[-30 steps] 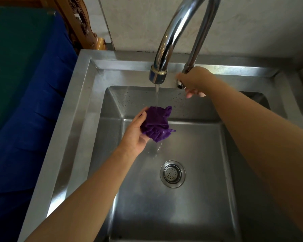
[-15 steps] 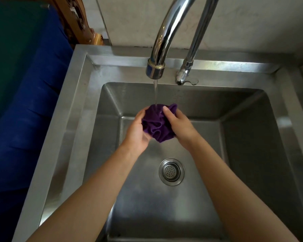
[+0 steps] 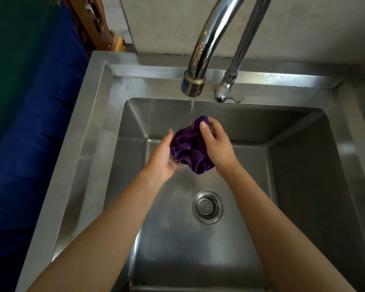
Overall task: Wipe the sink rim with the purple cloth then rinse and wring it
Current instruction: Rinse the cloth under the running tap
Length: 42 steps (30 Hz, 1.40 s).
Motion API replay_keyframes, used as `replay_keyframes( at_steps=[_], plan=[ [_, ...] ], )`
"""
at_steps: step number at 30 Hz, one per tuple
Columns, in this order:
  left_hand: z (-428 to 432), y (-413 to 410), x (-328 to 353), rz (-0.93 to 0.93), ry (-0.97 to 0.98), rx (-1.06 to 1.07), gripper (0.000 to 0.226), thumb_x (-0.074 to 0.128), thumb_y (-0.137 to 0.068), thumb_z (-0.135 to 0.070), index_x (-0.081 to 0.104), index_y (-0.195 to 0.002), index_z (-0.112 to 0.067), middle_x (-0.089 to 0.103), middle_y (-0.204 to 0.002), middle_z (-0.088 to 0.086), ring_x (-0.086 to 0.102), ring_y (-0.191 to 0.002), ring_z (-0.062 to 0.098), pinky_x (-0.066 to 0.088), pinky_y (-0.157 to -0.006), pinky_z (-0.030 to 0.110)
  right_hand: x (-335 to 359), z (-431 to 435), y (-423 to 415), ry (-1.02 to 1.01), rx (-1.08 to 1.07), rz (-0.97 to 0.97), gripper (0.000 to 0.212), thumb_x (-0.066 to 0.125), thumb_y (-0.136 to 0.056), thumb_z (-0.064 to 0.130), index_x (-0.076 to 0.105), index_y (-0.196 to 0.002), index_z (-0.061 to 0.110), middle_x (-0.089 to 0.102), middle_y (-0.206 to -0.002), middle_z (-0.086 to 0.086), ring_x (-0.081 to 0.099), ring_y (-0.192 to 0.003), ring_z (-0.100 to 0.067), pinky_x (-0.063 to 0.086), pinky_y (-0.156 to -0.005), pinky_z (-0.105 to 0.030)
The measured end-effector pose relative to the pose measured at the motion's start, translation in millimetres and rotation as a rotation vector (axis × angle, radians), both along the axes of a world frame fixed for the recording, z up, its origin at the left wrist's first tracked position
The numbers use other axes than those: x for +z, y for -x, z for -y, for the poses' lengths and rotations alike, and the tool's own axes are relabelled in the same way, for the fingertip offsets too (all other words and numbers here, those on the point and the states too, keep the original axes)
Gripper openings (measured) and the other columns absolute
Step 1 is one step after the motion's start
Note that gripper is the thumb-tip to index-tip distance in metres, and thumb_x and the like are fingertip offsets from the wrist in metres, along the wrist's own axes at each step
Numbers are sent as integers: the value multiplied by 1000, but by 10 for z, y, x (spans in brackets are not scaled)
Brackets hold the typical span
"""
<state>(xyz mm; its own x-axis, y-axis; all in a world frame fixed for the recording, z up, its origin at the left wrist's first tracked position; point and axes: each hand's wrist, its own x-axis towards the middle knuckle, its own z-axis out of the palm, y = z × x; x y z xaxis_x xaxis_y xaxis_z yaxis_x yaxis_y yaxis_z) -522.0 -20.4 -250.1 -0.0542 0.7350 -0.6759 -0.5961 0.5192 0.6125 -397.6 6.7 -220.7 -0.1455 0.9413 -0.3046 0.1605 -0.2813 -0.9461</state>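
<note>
Rinse under way. I see left hand (image 3: pixel 162 160) and right hand (image 3: pixel 217 146) both grasping the purple cloth (image 3: pixel 187 152) under the running tap (image 3: pixel 193 86). Wringing not yet done.

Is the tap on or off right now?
On. A thin stream of water falls from the faucet spout onto the bunched purple cloth, held by the left hand and right hand over the sink.

The crumpled wet purple cloth (image 3: pixel 188 151) is bunched into a ball above the stainless steel sink (image 3: pixel 89 123), near its back wall, under the thin water stream (image 3: pixel 191 110).
</note>
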Motion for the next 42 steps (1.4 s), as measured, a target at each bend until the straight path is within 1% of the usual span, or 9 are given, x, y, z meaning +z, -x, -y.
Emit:
replay_keyframes(
  at_steps=[5, 10, 14, 18, 21, 25, 30, 35, 42],
  plan=[
    [-53, -197, 54, 56, -32, 14, 54, 40, -93, -48, 71, -59, -21, 68, -63, -1, 66, -66, 12, 49, -68, 28, 154, 213, 245, -251, 224, 412, 31, 47, -91, 46, 41, -84, 17, 62, -77, -8, 58, -75, -26, 44, -65, -34],
    [-15, -299, 75, -283, 25, -4, 33, 43, -91, -50, 60, -81, -23, 63, -84, 0, 61, -78, 18, 52, -79, 39, 168, -49, 317, -184, 84, 731, 48, 29, -97, 48, 54, -93, 7, 65, -96, -19, 59, -91, -39, 38, -68, -37],
    [23, -303, 124, -475, -45, 70, 32, 50, -89, -48, 67, -77, -23, 71, -83, 1, 68, -80, 15, 53, -75, 29, 34, -131, 228, -140, 25, 669, 52, 30, -96, 50, 58, -91, 7, 66, -92, -15, 61, -87, -35, 46, -71, -38],
    [36, -184, 131, -402, -143, 127, 14, 65, -84, -32, 64, -93, -21, 71, -92, 1, 68, -87, 16, 55, -79, 33, -30, -128, 34, 254, 31, 175, 55, 42, -90, 57, 58, -112, 10, 66, -104, -7, 63, -96, -23, 51, -85, -36],
    [37, -30, 40, -322, -147, 46, 43, 70, -79, -17, 54, -119, -17, 68, -106, 2, 67, -93, 19, 55, -78, 39, -97, -19, -83, 299, 83, -10, 36, 67, -83, 28, 60, -112, 8, 69, -106, -13, 67, -98, -29, 56, -85, -41],
    [82, 192, 17, -347, -110, -225, 33, 59, -83, -4, 62, -116, -7, 74, -81, -3, 68, -77, 13, 52, -71, 26, 21, -55, -179, 197, 32, -102, 27, 67, -80, 3, 62, -106, 9, 67, -94, -9, 65, -91, -26, 54, -85, -38],
    [-28, 292, 99, -355, -218, -364, 39, 66, -79, -27, 58, -114, -11, 69, -102, 6, 65, -96, 21, 51, -88, 33, 182, -83, -193, 66, 366, 38, 21, 56, -90, 9, 65, -98, 26, 67, -92, 5, 64, -85, -11, 51, -82, -24],
    [-96, 265, 174, -426, -258, -348, 22, 73, -73, -29, 60, -88, -20, 68, -87, 3, 65, -83, 23, 52, -80, 36, 250, -216, -345, -40, 280, 285, 35, 66, -83, 14, 61, -118, 13, 66, -108, -4, 63, -97, -18, 53, -89, -35],
    [-140, 69, 140, -450, -253, -55, 15, 65, -83, -18, 54, -89, -27, 62, -96, 3, 63, -87, 24, 54, -73, 37, 82, 1, -222, -77, 42, 295, 30, 58, -90, 32, 45, -66, 18, 50, -59, 4, 45, -55, -8, 36, -47, -12]
  ],
)
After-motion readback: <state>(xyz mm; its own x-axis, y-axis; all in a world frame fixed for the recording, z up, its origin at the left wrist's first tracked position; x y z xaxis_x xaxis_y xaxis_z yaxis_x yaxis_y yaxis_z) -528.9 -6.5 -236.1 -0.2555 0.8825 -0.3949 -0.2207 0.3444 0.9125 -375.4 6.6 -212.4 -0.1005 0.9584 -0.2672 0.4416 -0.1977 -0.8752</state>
